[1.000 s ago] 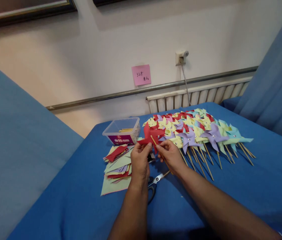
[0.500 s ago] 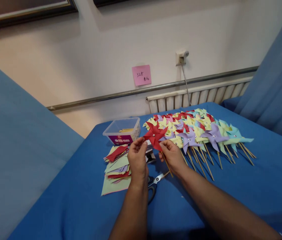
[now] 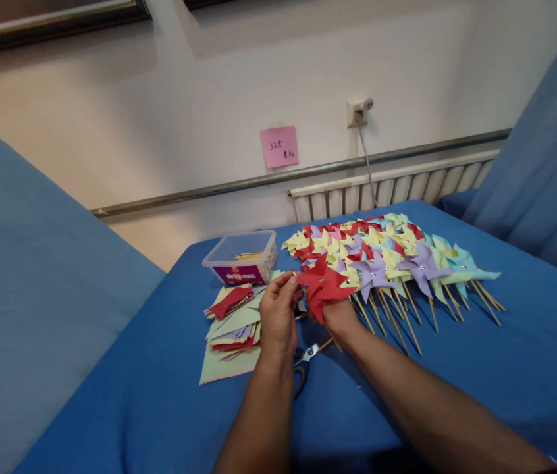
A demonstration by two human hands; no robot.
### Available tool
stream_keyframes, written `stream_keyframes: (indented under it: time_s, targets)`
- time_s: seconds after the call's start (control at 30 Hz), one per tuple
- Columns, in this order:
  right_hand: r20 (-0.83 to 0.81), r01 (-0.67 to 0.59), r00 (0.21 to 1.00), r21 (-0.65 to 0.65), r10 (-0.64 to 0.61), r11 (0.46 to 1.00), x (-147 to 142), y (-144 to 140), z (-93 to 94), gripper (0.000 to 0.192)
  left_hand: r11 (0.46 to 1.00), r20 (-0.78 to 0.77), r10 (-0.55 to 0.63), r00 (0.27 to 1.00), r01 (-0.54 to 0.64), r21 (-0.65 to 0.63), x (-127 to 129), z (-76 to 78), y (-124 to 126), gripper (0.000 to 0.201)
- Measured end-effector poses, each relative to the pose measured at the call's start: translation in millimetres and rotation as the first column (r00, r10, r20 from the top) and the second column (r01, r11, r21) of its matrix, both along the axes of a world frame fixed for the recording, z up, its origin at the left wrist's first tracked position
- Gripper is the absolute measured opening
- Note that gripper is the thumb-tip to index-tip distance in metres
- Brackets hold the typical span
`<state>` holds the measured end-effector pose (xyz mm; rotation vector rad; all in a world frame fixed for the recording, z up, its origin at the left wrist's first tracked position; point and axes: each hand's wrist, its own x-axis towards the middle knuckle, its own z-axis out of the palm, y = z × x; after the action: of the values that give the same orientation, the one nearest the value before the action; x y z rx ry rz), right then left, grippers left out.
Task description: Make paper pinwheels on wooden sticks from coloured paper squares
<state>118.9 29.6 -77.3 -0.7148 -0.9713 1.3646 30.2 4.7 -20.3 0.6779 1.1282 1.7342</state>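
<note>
A red paper pinwheel (image 3: pixel 322 284) is held up above the blue-covered table, its face turned towards the right. My right hand (image 3: pixel 340 317) is closed round it from behind and below; the paper blades hide most of those fingers. The pinwheel's thin wooden stick shows a little below that hand. At the pinwheel's left edge, my left hand (image 3: pixel 278 306) has its thumb and fingers pinched together, touching a blade tip. Below the hands lie dark-handled scissors (image 3: pixel 301 370) and a short stick. A stack of coloured paper sheets (image 3: pixel 232 339) lies left of my left hand.
Many finished pinwheels (image 3: pixel 374 270) on sticks lie in rows at the right. A clear plastic box (image 3: pixel 246 257) with sticks in it stands at the back left. Behind the table are a wall with a pink note (image 3: pixel 279 147), a pipe and a radiator (image 3: pixel 392 184).
The red pinwheel has moved slightly right and down and has turned, so its face points more to the right. My right hand is now mostly behind it. My left hand has shifted slightly right.
</note>
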Motion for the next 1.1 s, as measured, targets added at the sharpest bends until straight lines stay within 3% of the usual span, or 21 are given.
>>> stream_keyframes:
  time_s: [0.07, 0.13, 0.23, 0.33, 0.57, 0.9, 1.1]
  targets:
    - [-0.006, 0.035, 0.999, 0.004, -0.035, 0.999, -1.8, 6.1, -2.7, 0.020, 0.998, -0.037, 0.052, 0.998, -0.053, -0.030, -0.3, -3.3, 2.6, 0.039]
    - [-0.007, 0.025, 1.000, 0.000, -0.025, 1.000, -3.6, 11.9, -4.1, 0.017, 0.989, -0.181, 0.148, 0.972, -0.151, -0.004, -1.3, -5.9, 4.2, 0.038]
    - [0.017, 0.007, 1.000, 0.005, -0.007, 1.000, -5.2, 15.0, -5.6, 0.018, 0.970, -0.492, 0.241, 0.837, -0.219, 0.103, -3.7, -6.8, 3.3, 0.033]
    - [0.077, -0.012, 0.997, 0.006, 0.012, 1.000, -6.8, 9.9, -8.1, 0.025, 0.977, -0.616, 0.207, 0.760, -0.194, 0.089, -6.7, -7.6, 2.7, 0.035]
    - [0.090, 0.024, 0.996, -0.122, -0.013, 0.992, -13.7, 5.1, -18.9, 0.023, 0.991, -0.495, 0.053, 0.867, -0.107, -0.083, -11.2, -22.0, 13.7, 0.048]
    - [0.080, 0.004, 0.997, -0.178, 0.011, 0.984, -12.4, 6.5, -18.8, 0.032, 0.984, -0.409, 0.063, 0.910, -0.125, -0.127, -19.3, -30.4, 21.8, 0.040]
    - [0.080, -0.026, 0.996, -0.192, 0.042, 0.981, -14.3, 0.4, -12.8, 0.036, 0.983, -0.147, 0.182, 0.972, -0.177, 0.049, -23.3, -19.9, 23.5, 0.033]
